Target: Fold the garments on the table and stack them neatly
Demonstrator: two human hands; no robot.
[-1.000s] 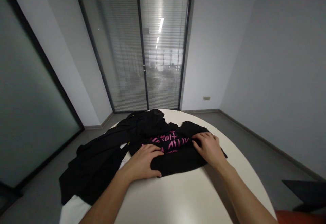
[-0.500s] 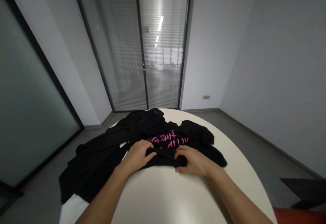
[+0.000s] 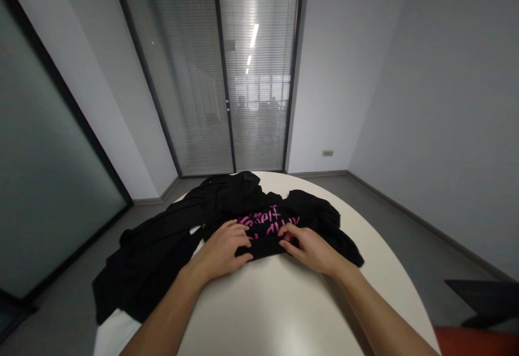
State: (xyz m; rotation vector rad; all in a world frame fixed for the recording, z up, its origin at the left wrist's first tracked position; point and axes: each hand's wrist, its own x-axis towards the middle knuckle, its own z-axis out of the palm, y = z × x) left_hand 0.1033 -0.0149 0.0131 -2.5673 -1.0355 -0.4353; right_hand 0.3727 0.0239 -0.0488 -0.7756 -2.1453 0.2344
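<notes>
A black T-shirt (image 3: 312,213) with pink lettering lies across the white round table, its near edge folded up in a narrow strip. My left hand (image 3: 227,250) grips the left part of that strip, fingers on top and thumb at the front. On the right part, my right hand (image 3: 308,248) has fingers and thumb closed around the folded edge. Fabric under both hands is hidden. Left of the shirt, a second black garment (image 3: 170,226) lies loosely heaped, touching it and reaching down to the table's left edge.
The round white table (image 3: 275,307) has a curved rim at right. A white piece (image 3: 117,331), perhaps cloth or paper, shows under the heap at lower left. Something red (image 3: 474,341) and a dark flat object (image 3: 486,296) stand beyond the table at lower right.
The shirt's near edge has been turned farther away from me, so its strip is narrower at the front. My right fingers have drawn closer together; the left hand shifted slightly right.
</notes>
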